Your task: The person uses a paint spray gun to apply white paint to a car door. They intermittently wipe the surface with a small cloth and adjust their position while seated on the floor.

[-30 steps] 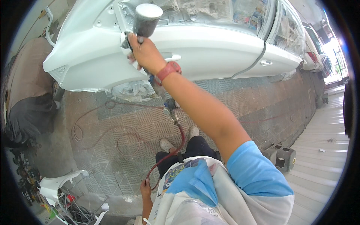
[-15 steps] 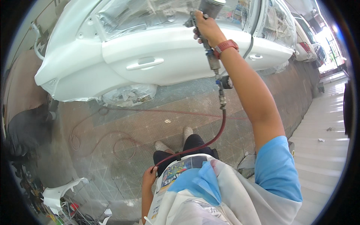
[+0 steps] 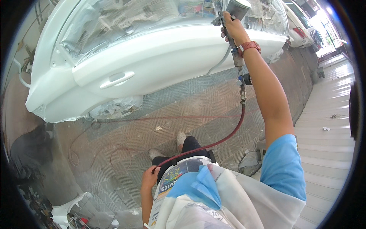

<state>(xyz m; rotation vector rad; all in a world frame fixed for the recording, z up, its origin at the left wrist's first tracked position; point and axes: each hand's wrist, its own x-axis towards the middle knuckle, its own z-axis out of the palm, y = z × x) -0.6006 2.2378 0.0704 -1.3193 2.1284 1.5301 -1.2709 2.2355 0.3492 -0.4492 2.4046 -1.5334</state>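
Note:
My right hand [image 3: 235,29] is wrapped round the grip of a paint spray gun [image 3: 237,57], held out at arm's length. A metallic paint cup [image 3: 238,8] sits on top of the gun, and a small gauge [image 3: 247,79] is fitted below its handle. A dark red air hose [image 3: 237,128] curves from the gun down to my waist. There my left hand [image 3: 150,176] is closed on it. Beyond the gun stands a white car body [image 3: 152,61]; its windows are masked with newspaper and plastic film [image 3: 126,23]. The gun is beside the rear part of the car's side, apart from it.
More hose [image 3: 126,152] lies looped on the tiled floor at the left. Wrapped plastic [image 3: 116,108] covers a wheel. White body parts [image 3: 68,210] stand at lower left, a dark covered shape [image 3: 30,149] at far left. A corrugated white panel [image 3: 324,152] runs along the right; another car [image 3: 299,32] is behind.
My right hand and the spray gun have moved to the right along the car. The view has shifted too, so the car's door handle sits further left and lower. Both hands keep their hold.

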